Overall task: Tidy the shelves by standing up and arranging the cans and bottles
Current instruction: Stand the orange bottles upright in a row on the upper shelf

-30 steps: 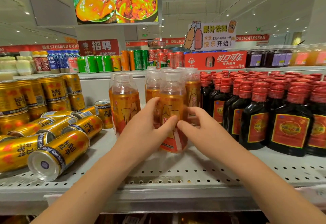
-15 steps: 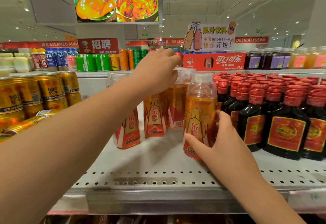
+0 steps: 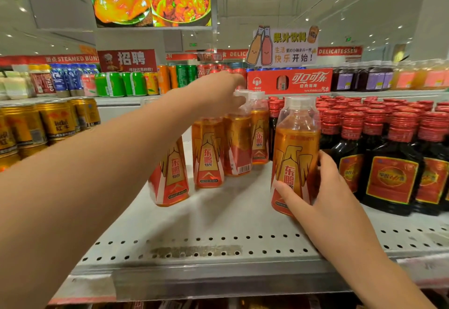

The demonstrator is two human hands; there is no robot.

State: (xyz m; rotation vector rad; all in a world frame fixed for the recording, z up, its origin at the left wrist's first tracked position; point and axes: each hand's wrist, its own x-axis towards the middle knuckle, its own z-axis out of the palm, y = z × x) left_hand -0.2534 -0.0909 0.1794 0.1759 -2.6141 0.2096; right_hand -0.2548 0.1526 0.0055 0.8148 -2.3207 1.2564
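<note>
Now the right hand grips an amber plastic 东鹏-labelled bottle; behind it, the left hand covers another white-capped amber bottle, grasp unclear.

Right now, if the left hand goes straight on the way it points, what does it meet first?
The left hand points back and rightward over the white-capped orange drink bottles. Next in line look to be the red cola cans on the rear shelf; depth is unclear.

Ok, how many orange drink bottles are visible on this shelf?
5. One orange bottle in the right hand; four in a diagonal line left of it, running back under the left hand. The left arm may hide more.
</note>
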